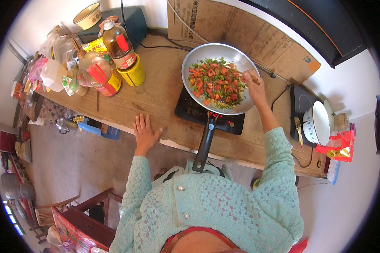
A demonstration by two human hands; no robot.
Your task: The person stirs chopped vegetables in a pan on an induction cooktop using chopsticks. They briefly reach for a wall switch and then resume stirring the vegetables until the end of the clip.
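Note:
A frying pan [189,71] with a pale grey inside rests on a black induction cooker [185,110]. Chopped tomato and green vegetable pieces [217,84] are spread across its bottom. My right hand [256,87] is over the pan's right rim, closed around brown wooden chopsticks [243,73] whose tips reach into the food. The black pan handle [204,145] points toward my body, with neither hand on it. My left hand [144,131] lies flat at the table's front edge, fingers stretched out and holding nothing.
Left of the pan stand a dark sauce bottle [116,42], a yellow tub [133,72] and an oil bottle [95,71]. At the right, a white enamel pot [316,124] sits by a second black cooker [302,101] and a red packet [341,145]. Cardboard [245,33] leans behind.

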